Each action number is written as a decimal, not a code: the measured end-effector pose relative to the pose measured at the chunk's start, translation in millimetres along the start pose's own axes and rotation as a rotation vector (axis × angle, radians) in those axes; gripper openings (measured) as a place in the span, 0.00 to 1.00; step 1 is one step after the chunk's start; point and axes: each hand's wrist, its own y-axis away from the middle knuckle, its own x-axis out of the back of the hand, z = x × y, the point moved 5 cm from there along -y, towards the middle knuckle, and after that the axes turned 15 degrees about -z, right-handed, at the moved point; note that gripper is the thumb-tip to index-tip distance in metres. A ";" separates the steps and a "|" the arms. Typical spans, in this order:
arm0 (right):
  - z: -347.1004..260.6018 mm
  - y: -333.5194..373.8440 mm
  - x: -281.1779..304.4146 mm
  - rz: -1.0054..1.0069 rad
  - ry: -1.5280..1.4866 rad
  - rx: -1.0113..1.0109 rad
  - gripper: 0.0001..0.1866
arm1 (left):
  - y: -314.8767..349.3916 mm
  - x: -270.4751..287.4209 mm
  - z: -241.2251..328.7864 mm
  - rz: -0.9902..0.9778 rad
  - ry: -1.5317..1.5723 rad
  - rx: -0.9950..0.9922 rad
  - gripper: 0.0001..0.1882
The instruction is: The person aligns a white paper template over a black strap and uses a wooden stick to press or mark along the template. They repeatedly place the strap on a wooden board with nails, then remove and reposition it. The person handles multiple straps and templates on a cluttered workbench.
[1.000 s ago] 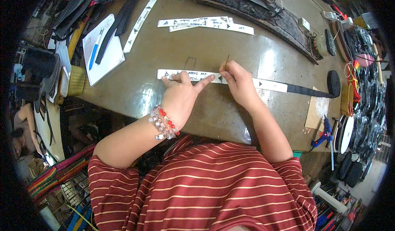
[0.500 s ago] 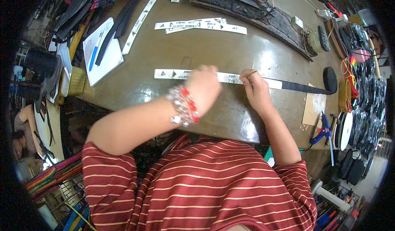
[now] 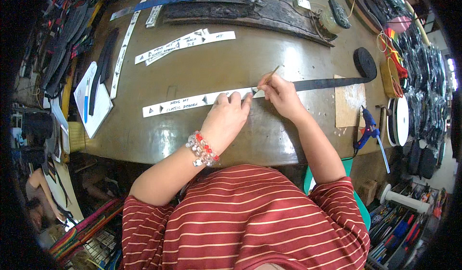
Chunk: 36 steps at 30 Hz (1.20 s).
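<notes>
A long white marking template (image 3: 180,104), printed with arrows and handwriting, lies over a black strap (image 3: 327,83) that runs right to a coil (image 3: 365,62). My left hand (image 3: 225,118), with a beaded bracelet at the wrist, rests spread fingertips on the template's right half. Pinched in my right hand (image 3: 285,97) is a thin brown pencil-like stick (image 3: 274,71), tilted up to the right. That hand rests by the template's right end, where a dark triangle shows; the stick's lower tip is hidden by the fingers.
More white templates (image 3: 163,49) lie farther back. A notepad (image 3: 96,109) with a blue pen (image 3: 86,99) sits left. A dark scorched board (image 3: 250,17) spans the back. At right are a cardboard piece (image 3: 349,104), a blue glue gun (image 3: 368,128) and a white spool (image 3: 401,120).
My left hand has gone from a blurred closed shape above the template to fingers spread on it. My right hand still pinches the stick near the template's right end. The view has turned and shifted.
</notes>
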 end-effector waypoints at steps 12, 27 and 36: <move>-11.4 -5.8 -10.8 0.035 0.171 0.148 0.05 | -5.3 5.7 2.1 -0.070 -0.152 -0.029 0.24; 13.8 5.1 40.3 0.268 -0.544 0.004 0.04 | -16.6 19.6 -6.4 -0.048 0.177 -0.146 0.19; 55.5 34.9 67.7 0.151 -0.134 0.016 0.03 | -50.1 20.5 48.6 -0.042 -0.089 0.057 0.28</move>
